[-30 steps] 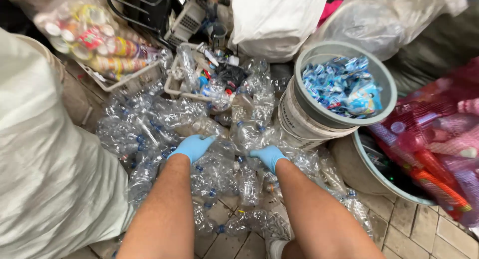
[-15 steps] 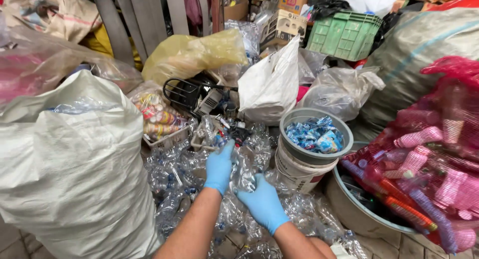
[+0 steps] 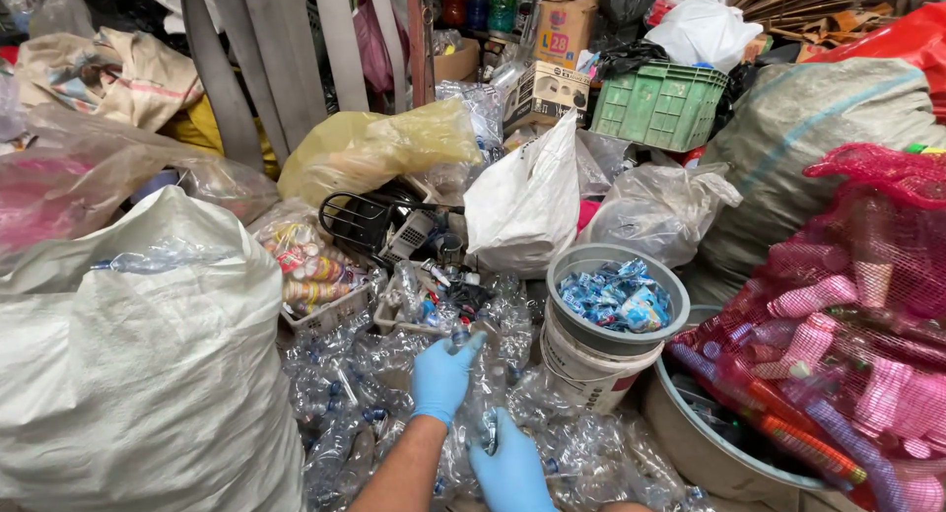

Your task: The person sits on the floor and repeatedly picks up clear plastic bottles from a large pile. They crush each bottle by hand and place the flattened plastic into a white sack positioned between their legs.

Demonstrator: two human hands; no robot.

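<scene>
— Where were the hands?
— Both on the heap of crushed clear bottles (image 3: 552,443) beside the grey bucket (image 3: 601,359): left hand (image 3: 440,376) gripped one bottle, right hand (image 3: 507,468) clutched another.

2 blue disposable gloves on left hand (image 3: 440,377) and right hand (image 3: 508,470), forearms unsleeved

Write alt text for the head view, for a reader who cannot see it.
Two hands in blue gloves, left hand and right hand, grip a crushed clear plastic bottle above a heap of crushed clear plastic bottles. A grey bucket of blue labels stands right; a large white woven sack stands left.
</scene>
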